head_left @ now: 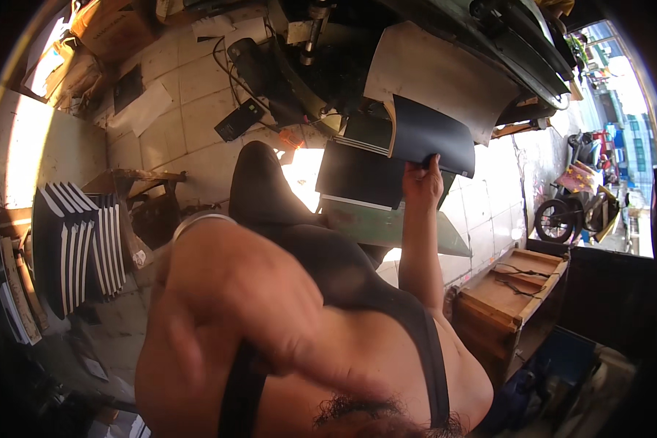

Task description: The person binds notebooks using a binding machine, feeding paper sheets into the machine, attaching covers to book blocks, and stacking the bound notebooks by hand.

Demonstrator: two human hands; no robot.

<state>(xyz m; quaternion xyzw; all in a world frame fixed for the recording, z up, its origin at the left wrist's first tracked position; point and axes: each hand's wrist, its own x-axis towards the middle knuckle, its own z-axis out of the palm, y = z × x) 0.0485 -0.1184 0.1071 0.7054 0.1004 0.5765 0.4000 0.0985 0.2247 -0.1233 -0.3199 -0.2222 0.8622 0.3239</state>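
My right hand point(423, 186) grips the lower edge of a black-covered book point(434, 135), fingers closed on it. The book curves upward, and a pale edge shows along its left side. Beneath and left of it, more black-covered books point(358, 173) with white page edges lie on a green metal surface point(387, 223). My left hand point(248, 285) is raised very close to the camera, in front of my chest, bent back toward me. A pale band circles its wrist. Motion blurs its fingers, and no held thing shows.
Several black books with white edges point(80, 248) are piled at the left beside a wooden stool point(142, 179). Dark machinery point(518, 44) and a large grey-brown sheet point(438, 77) stand beyond the books. A wooden drawer unit point(511, 288) is at right. A black pedal box point(239, 119) with a cable lies ahead.
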